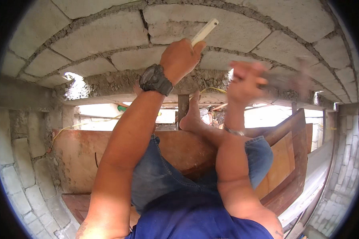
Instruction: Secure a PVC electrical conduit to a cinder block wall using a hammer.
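Note:
My left hand (181,59), with a black watch (157,80) at its wrist, is closed around a cream flat bar (206,32). The bar's far end has a small hole and slants up to the right in front of the block wall (95,34). What the bar's lower end touches is hidden by my fingers. To the right, my motion-blurred right hand (246,81) grips what looks like a hammer (283,81). Its smeared handle points right, and its blurred head is close to the wall. A thin bracelet (234,130) circles my right wrist.
Under the blocks runs a rough concrete beam (115,83) with bright gaps below. My bare foot (191,115) rests near a post beneath it. Brown wooden boards (87,149) lie below my arms, with a panelled door-like board (281,159) at right. A yellow cord (66,133) hangs left.

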Motion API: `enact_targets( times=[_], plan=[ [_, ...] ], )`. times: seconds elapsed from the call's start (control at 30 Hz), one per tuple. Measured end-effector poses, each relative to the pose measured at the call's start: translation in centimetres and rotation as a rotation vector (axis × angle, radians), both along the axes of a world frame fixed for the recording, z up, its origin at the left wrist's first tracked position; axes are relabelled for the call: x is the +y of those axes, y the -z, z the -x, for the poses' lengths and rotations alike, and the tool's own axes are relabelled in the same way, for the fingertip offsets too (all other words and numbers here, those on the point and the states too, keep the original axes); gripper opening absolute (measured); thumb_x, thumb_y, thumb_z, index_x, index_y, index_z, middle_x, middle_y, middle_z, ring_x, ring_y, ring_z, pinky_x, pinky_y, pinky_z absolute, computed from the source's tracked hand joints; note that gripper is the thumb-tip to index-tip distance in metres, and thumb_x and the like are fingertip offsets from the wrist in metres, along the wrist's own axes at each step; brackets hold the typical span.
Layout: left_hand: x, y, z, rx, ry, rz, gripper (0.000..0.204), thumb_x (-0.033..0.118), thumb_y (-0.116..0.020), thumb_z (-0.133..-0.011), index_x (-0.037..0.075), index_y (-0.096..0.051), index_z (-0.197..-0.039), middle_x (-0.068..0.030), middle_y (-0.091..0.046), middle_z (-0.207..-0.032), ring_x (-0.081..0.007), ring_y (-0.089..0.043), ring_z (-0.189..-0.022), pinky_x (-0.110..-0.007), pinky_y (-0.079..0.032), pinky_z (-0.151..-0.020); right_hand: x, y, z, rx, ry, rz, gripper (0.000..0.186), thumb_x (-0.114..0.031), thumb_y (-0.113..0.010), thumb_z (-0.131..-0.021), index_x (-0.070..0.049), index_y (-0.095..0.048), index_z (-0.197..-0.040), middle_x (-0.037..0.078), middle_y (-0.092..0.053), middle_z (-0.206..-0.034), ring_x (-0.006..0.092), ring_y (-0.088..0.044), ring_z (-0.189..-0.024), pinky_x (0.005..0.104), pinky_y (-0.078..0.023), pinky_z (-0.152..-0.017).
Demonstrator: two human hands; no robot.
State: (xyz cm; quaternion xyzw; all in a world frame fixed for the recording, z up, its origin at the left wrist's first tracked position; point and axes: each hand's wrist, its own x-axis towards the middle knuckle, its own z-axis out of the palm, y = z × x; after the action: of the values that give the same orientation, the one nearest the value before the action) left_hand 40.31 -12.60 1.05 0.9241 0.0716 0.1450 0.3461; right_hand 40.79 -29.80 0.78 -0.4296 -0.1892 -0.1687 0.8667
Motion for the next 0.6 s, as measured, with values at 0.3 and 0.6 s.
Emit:
enact_targets(
  times=[0.3,0.6],
  plan=[
    [0.0,-0.3,0.4,0.054,0.027,0.009,0.058,0.05,-0.052,-0.091,-0.006,-0.058,-0.075,-0.0197,-0.055,-0.055,-0.0338,-0.058,-0.052,-0.042,-0.044,-0.05,-1.1,-2.6,0.9,0.094,-0.008,0.259,0.035,-0.035,-0.066,-0.088,-0.005,-0.055,-0.073,0.008,-0.058,-0.058,0.0125,-0.052,-0.051,0.0283,-0.041,-0.049],
    [0.8,0.4,0.2,0.066,0.016,0.013,0.056,0.049,-0.052,-0.091,-0.005,-0.058,-0.078,-0.0182,-0.056,-0.056,-0.0325,-0.057,-0.051,-0.04,-0.044,-0.05,-0.7,-2.0,0.3,0.393,0.036,0.761,0.036,-0.034,-0.062,-0.089,-0.006,-0.051,-0.07,0.005,-0.054,-0.054,0.0133,-0.047,-0.048,0.0304,-0.041,-0.051]
  ],
)
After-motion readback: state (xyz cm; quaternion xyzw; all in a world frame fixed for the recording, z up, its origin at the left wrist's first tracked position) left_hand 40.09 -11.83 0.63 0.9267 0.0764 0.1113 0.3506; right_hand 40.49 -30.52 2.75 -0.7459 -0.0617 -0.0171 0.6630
